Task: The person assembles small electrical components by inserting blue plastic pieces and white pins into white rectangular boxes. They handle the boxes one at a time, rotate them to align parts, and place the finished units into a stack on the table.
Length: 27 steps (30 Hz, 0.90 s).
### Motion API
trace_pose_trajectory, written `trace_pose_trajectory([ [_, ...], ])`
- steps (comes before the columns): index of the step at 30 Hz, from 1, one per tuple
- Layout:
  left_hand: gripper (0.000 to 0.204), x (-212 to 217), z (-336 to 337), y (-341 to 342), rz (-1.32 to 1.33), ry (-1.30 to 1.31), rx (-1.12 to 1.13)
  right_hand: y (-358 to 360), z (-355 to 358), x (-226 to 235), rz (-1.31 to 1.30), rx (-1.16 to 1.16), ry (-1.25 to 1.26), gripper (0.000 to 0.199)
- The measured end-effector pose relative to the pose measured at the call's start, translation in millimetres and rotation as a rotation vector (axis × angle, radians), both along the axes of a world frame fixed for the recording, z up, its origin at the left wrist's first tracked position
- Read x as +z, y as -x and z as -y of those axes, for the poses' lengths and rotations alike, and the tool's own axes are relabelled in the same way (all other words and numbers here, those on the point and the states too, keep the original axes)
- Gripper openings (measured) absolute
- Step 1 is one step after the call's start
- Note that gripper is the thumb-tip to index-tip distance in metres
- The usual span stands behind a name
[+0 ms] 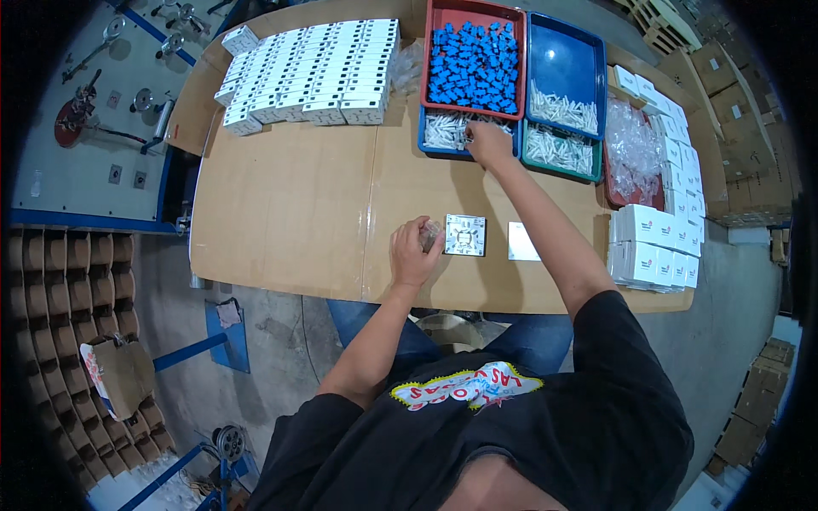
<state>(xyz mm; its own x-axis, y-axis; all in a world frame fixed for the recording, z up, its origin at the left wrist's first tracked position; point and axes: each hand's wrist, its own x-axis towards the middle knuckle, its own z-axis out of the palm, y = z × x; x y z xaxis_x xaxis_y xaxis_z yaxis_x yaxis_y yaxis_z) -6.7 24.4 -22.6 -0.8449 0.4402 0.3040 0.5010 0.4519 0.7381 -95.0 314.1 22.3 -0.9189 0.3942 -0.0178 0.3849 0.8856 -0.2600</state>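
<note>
My left hand (413,255) rests on the cardboard-covered table, fingers curled round a small crumpled clear plastic bag (430,235). Just right of it lies a square white piece with dark edges and a grey pattern (465,235). Farther right, partly behind my right forearm, is a flat white square (521,242). My right hand (490,145) reaches to the near edge of a blue tray (443,153) of small white plastic parts. Its fingers are bent together among the parts; what they pinch is too small to make out.
A red tray (474,8) of blue plastic pieces overlaps the blue tray. More white parts fill another blue tray (567,64) and a green tray (558,169). White boxes stand in rows at far left (315,72) and right (652,247), near clear bags (632,157).
</note>
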Motion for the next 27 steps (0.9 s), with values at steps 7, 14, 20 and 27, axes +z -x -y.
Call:
trace_pose_trajectory([
  [7,0.044,4,-2,0,-0.006,0.005,-0.005,11,-16,-15,-0.015,0.05,-0.099,0.015],
  [14,0.046,6,-1,2,-0.006,0.004,-0.01,-2,-38,0,-0.265,-0.075,0.291,0.018],
  [20,0.046,4,0,2,-0.029,-0.021,-0.003,-8,-43,8,-0.428,-0.161,0.615,0.017],
  [27,0.044,1,-1,1,-0.043,-0.054,-0.01,-34,-32,10,-0.624,-0.277,1.024,0.012],
])
